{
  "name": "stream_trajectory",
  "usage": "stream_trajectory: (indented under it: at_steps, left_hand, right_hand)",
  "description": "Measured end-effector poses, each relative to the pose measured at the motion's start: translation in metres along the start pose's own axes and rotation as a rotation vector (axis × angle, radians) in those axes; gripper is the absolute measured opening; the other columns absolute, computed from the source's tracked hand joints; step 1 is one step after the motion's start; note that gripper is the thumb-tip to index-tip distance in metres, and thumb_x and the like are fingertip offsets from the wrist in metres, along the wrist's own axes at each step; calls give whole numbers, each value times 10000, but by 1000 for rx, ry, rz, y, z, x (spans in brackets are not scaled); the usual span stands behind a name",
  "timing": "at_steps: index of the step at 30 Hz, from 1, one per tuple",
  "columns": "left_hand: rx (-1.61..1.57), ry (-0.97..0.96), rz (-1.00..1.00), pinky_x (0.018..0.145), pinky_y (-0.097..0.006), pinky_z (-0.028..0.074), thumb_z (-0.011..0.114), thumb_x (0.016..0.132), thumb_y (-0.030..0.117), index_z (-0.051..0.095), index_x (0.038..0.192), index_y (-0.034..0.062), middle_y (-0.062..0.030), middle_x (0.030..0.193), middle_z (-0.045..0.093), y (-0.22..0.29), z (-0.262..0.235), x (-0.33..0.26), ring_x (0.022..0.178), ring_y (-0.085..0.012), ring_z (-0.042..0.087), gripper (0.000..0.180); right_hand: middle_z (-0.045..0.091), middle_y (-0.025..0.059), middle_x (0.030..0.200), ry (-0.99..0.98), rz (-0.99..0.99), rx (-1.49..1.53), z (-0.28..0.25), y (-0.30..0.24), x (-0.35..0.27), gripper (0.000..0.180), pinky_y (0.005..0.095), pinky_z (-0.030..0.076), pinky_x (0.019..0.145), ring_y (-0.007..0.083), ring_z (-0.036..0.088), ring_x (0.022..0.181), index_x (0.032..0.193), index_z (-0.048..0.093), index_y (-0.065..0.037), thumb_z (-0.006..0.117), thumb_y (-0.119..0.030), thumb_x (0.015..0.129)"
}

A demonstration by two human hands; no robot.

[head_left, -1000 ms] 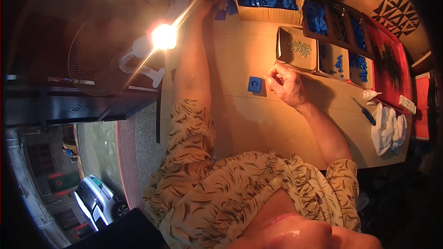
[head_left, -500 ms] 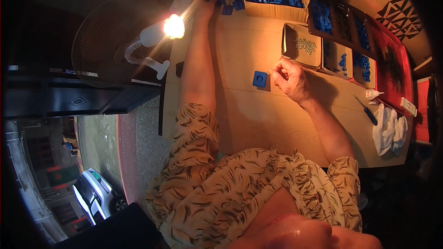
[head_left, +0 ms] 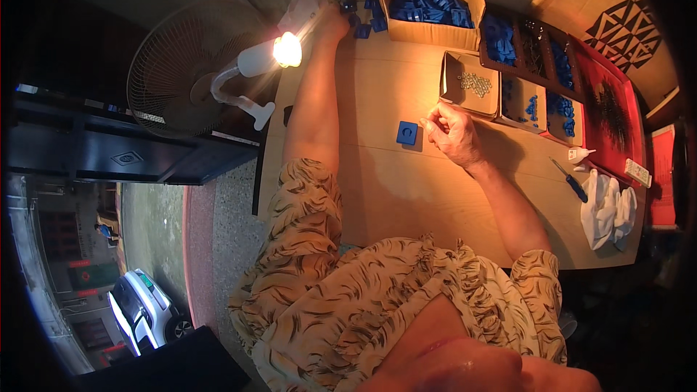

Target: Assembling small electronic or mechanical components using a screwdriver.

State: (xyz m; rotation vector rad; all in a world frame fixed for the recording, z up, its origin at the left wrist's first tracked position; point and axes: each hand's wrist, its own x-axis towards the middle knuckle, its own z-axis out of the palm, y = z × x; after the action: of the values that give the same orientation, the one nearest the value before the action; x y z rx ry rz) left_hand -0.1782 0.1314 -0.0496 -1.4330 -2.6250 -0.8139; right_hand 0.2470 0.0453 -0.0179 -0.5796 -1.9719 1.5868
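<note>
My left arm is stretched to the far left of the table, where my left hand [head_left: 332,23] is beside several small blue bases with upright coil springs [head_left: 348,4]. Its fingers are in glare and partly hidden, so its grip is unclear. Closer in, my right hand [head_left: 456,134] rests on the table with thumb and fingers pinched together; what they hold, if anything, is too small to make out. Just left of those fingertips lies a square blue plastic piece [head_left: 407,133] with a round mark in its middle, apart from the hand.
A lit lamp [head_left: 255,58] and a fan [head_left: 185,65] stand at the left. Far off is a carton [head_left: 433,34] of blue parts. Small boxes of metal pieces [head_left: 475,85] and blue bits line the right, beside a red tray [head_left: 606,101], screwdriver [head_left: 573,183] and white gloves [head_left: 604,207].
The view has shifted slightly, so the far table sits a little lower in the picture. My left hand stays by the spring pieces and my right hand keeps its pinch beside the blue square.
</note>
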Motion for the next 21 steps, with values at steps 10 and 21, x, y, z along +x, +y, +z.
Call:
stream_trajectory:
  at_steps: [10,21]
  left_hand:
    - [52,-253,117,912,-456,524,833,709,486,670,1115,-48,-245,1102,694,14,-24,-42,1064,-396,662,690]
    - [-66,34,24,883,-384,548,851,632,539,557,1331,15,-106,911,763,128,-81,-85,977,-264,715,922]
  right_hand:
    - [574,43,651,44,-45,-34,-4,1,3,198,265,449,537,85,554,578,800,546,3,661,-67,945]
    - [546,28,754,10,-2,-49,-10,10,0,174,221,461,523,70,577,608,842,538,8,637,-64,964]
